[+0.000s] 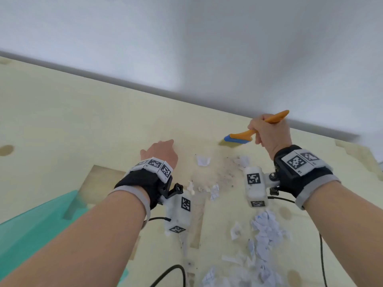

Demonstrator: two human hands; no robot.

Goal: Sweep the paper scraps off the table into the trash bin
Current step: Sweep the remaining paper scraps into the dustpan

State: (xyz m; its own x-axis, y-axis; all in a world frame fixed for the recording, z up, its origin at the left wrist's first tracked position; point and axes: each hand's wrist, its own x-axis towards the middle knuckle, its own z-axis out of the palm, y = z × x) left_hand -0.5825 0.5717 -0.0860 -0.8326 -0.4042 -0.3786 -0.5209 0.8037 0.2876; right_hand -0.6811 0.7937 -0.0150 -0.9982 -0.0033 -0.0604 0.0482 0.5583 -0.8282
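Note:
My right hand (267, 132) grips the orange handle of a small brush (246, 136) whose blue head rests on the pale table (83, 121) near its far edge. White paper scraps (264, 230) lie in a loose pile near the front right, with a few more scraps (203, 160) and some dust between my hands. My left hand (161, 152) hovers low over the table left of the scraps, and its fingers are hidden behind the back of the hand. No trash bin shows in the view.
A teal sheet (37, 226) lies at the table's front left. Black cables (172, 272) run from the wrist devices across the near side. A round hole (6, 150) sits at the far left. A white wall rises behind the table.

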